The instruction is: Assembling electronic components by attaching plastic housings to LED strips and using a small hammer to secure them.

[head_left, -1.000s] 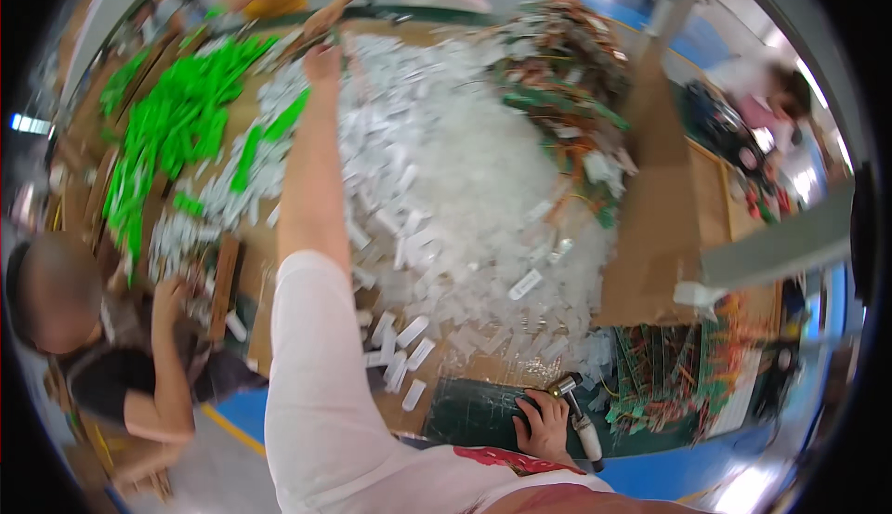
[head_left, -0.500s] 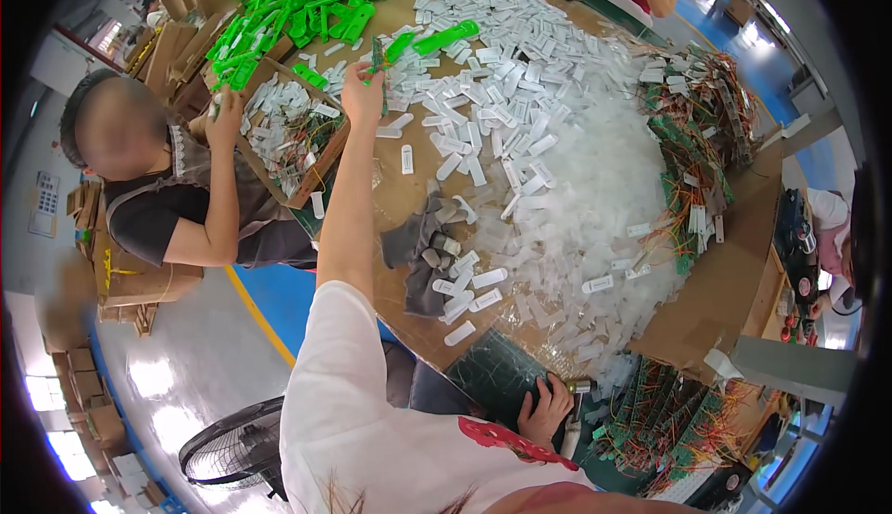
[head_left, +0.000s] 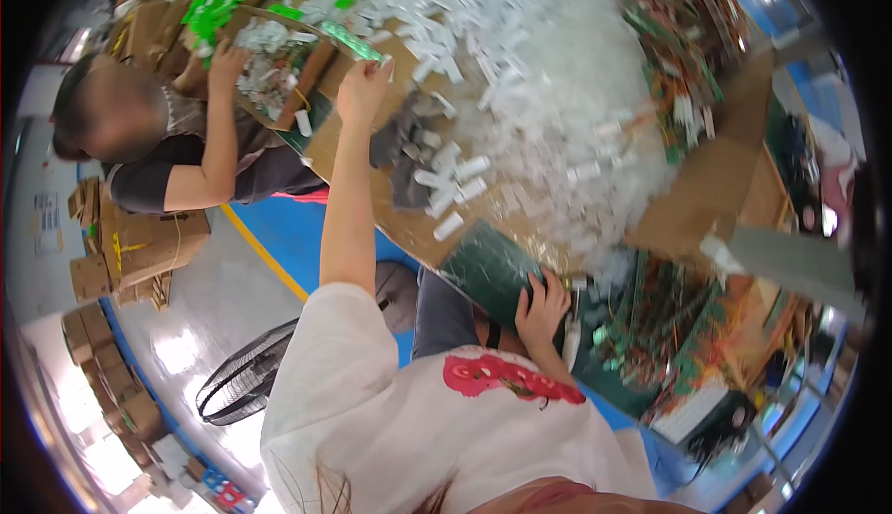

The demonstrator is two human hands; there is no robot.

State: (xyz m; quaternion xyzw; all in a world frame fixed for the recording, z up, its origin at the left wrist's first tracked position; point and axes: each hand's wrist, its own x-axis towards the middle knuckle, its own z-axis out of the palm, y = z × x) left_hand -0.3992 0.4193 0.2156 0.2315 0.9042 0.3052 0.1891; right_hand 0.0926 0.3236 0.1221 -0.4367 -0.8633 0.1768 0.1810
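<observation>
My left hand (head_left: 364, 94), on an outstretched arm over the table, is closed on one end of a narrow, shiny green circuit board (head_left: 351, 40). Beyond it spread many small white plastic covers (head_left: 446, 35). My right hand (head_left: 544, 308) rests with fingers apart on a scuffed dark green mat (head_left: 492, 258) at the near table edge. Beside that hand lies a pale tool handle (head_left: 573, 323), only partly visible. Between the hands are a crumpled grey cloth (head_left: 398, 147) and several loose white covers (head_left: 448, 226).
On the left, a co-worker (head_left: 200, 156) reaches by a box of parts (head_left: 311, 82). Bright green plastic pieces (head_left: 214, 12) are heaped behind. Clear plastic pieces (head_left: 567, 96) form a pile, with wired boards (head_left: 650, 328) at right. A black fan (head_left: 246, 375) stands on the floor.
My view has tilted, so the table sits higher in it. My left hand has drawn back toward me with the circuit board, now turned to point up and left. My right hand stays on the mat.
</observation>
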